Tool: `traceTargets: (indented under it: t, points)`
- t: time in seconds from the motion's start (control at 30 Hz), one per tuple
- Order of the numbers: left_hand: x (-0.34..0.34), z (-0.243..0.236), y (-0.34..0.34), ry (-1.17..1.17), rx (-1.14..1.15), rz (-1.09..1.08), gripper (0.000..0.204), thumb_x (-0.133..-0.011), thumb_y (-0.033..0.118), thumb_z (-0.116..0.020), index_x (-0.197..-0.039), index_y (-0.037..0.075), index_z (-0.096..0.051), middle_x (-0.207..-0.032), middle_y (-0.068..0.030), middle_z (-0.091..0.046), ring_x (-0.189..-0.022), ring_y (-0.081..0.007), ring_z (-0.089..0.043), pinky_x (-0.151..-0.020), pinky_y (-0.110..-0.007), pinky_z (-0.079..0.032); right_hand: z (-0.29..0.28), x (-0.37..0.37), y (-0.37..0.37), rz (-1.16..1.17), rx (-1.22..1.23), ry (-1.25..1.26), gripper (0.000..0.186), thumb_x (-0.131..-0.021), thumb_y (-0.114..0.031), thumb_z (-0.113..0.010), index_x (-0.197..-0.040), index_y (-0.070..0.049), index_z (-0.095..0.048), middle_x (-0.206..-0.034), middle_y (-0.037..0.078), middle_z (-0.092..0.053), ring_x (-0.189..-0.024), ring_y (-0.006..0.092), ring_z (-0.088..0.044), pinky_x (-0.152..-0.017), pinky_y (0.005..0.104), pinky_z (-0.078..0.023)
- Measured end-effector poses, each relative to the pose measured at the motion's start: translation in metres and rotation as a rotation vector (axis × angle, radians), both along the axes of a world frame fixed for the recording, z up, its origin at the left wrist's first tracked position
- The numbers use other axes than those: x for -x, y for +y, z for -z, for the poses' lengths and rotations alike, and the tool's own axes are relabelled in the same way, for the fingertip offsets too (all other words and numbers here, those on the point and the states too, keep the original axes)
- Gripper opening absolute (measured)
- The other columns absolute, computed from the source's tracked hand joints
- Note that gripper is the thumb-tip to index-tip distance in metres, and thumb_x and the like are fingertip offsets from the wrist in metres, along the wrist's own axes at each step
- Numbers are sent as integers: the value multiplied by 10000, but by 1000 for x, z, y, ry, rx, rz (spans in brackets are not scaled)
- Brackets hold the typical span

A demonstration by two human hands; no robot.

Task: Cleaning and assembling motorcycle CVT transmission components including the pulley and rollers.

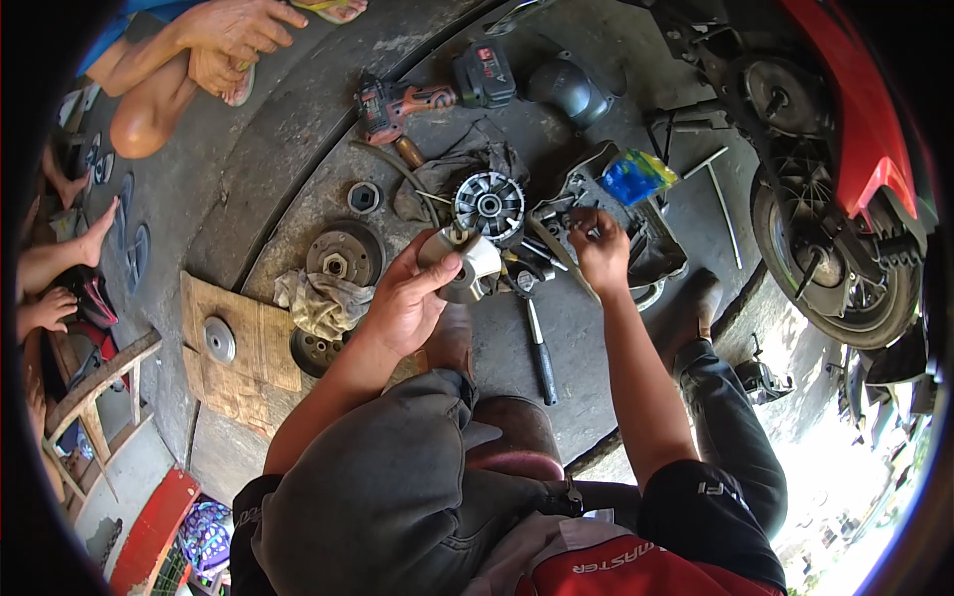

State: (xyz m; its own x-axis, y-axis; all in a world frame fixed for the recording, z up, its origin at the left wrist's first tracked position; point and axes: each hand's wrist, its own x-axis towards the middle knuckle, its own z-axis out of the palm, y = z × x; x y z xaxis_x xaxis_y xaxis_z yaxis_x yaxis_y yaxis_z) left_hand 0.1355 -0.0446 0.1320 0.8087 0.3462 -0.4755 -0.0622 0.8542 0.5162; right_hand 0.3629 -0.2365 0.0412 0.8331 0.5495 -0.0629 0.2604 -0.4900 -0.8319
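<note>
A silvery metal plate with rounded lobes point(477, 266), which looks like a scooter variator's ramp plate, is gripped between the thumb and fingers of my left hand point(402, 298). Just beyond it stands a round finned variator pulley point(489, 202), face up. My right hand point(602, 250) is closed with its fingertips pinched together over the near left part of a grey engine cover point(664, 260). Whatever is in those fingers is too small and dark to make out. A blue and yellow packet point(636, 177) lies on the cover, beyond my right hand.
A cordless impact wrench point(397, 104) and a dark rag point(477, 149) lie at the back. A clutch bell point(343, 256), a stained cloth point(326, 302) and cardboard point(243, 368) are left. A black-handled tool point(542, 358) lies near my feet. A scooter wheel point(835, 268) stands right; other people sit left.
</note>
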Motion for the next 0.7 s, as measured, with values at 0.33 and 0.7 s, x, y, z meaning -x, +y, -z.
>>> traceTargets:
  t: [0.33, 0.7]
  points:
    - [-2, -1, 0, 129, -90, 22, 404, -963, 70, -729, -1335, 38, -576, -1161, -56, -707, -1080, -130, -667, -968, -290, -504, -87, 97, 20, -232, -557, 957, 260, -857, 165, -670, -885, -41, -513, -987, 92, -628, -860, 180, -666, -758, 316, -570]
    - [0, -11, -5, 171, -559, 127, 480, -846, 101, -891, -1187, 39, -560, -1067, -29, -669, -996, -96, -632, -864, -283, -547, -135, 107, 42, -188, -41, 289, 156, -888, -15, -751, -1037, 2, -708, -915, 78, -726, -806, 142, -723, -710, 309, -585]
